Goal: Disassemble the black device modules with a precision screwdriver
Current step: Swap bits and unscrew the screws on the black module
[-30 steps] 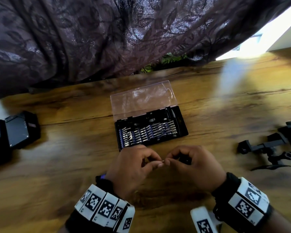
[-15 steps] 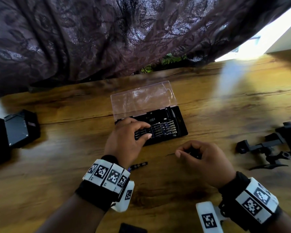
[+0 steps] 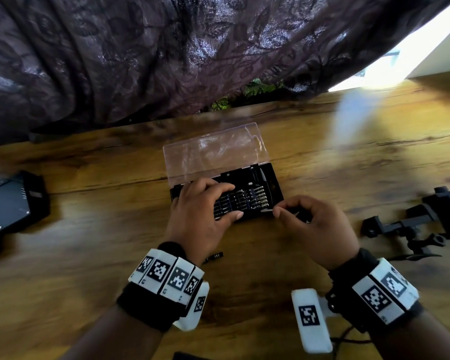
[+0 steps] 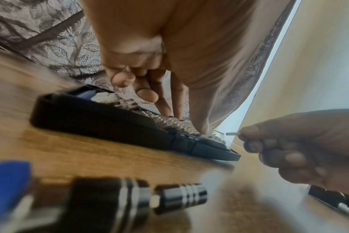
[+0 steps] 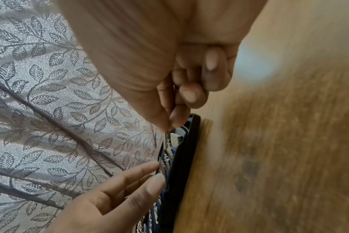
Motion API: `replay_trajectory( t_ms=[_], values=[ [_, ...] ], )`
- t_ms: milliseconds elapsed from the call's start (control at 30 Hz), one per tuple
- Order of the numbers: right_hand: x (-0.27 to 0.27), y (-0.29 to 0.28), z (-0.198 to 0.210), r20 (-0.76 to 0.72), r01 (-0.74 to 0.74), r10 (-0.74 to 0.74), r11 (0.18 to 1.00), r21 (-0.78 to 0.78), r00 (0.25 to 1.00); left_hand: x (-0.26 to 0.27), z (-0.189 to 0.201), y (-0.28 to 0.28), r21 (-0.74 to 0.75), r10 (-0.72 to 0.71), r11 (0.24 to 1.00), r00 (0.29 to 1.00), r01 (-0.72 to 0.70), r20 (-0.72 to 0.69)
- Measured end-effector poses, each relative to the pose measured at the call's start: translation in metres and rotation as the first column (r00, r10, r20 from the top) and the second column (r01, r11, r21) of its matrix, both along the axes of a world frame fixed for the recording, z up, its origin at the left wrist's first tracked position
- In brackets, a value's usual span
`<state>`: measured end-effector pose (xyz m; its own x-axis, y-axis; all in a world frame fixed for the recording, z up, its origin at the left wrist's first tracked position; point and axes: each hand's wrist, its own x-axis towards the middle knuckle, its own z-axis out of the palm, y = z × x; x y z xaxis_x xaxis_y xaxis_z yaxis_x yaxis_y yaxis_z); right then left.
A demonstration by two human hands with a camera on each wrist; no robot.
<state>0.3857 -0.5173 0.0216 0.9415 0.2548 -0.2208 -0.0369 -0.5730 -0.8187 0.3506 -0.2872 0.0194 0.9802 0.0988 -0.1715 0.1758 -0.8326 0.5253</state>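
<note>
Two black device modules (image 3: 13,203) at far left, well apart from both hands: rigid, boxy, probably light; best steadied by the side edges. Lying near the left wrist, precision screwdriver handle (image 4: 141,198): smooth metal, likely slippery, best taken at the ribbed collar. Left hand (image 3: 200,214) spread fairly wide, fingertips touching the rows in the open bit case (image 3: 273,178), gripping nothing. Right hand (image 3: 315,229) narrowed to a pinch on a thin bit (image 3: 266,210), stiff, tiny, easily dropped.

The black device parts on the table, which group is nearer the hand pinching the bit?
The bracket-like parts at the table's right edge, beside the right hand; the boxy modules lie far left.
</note>
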Motion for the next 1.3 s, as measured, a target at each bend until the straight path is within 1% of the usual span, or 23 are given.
replay_trajectory(
  t_ms=[200, 433, 533, 700, 867, 1033, 1133, 1300],
  values=[
    [0.004, 0.001, -0.002, 0.021, 0.036, -0.035, 0.998, -0.043, 0.999, 0.01, 0.0, -0.008, 0.045, -0.099, 0.994, 0.995, 0.1, -0.031],
    [0.001, -0.009, -0.004, -0.018, 0.049, -0.05, 0.998, -0.031, 0.999, 0.011, -0.005, -0.008, -0.053, -0.06, 0.997, 0.998, 0.059, -0.003],
    [0.001, -0.009, -0.004, -0.011, 0.047, -0.048, 0.999, -0.022, 0.999, 0.012, -0.006, -0.008, -0.079, -0.05, 0.996, 0.999, 0.051, 0.01],
    [0.005, -0.001, -0.001, 0.037, 0.051, -0.05, 0.999, -0.011, 0.998, 0.012, -0.008, -0.006, -0.08, -0.053, 0.995, 0.999, 0.054, 0.011],
    [0.01, 0.013, -0.002, 0.092, 0.016, -0.011, 0.999, -0.047, 0.996, 0.012, -0.008, -0.006, -0.076, -0.057, 0.995, 0.998, 0.057, 0.007],
    [0.015, 0.023, -0.007, 0.109, -0.014, 0.031, 0.987, -0.159, 0.994, 0.012, -0.006, -0.006, -0.078, -0.067, 0.995, 0.998, 0.065, -0.017],
    [0.018, 0.025, -0.009, 0.133, -0.021, 0.044, 0.986, -0.165, 0.99, 0.013, -0.005, -0.006, -0.074, -0.066, 0.995, 0.998, 0.065, -0.017],
    [0.024, 0.024, -0.004, 0.2, -0.116, 0.145, 0.982, -0.15, 0.969, 0.014, -0.005, -0.007, -0.076, -0.062, 0.995, 0.998, 0.06, -0.02]
  ],
)
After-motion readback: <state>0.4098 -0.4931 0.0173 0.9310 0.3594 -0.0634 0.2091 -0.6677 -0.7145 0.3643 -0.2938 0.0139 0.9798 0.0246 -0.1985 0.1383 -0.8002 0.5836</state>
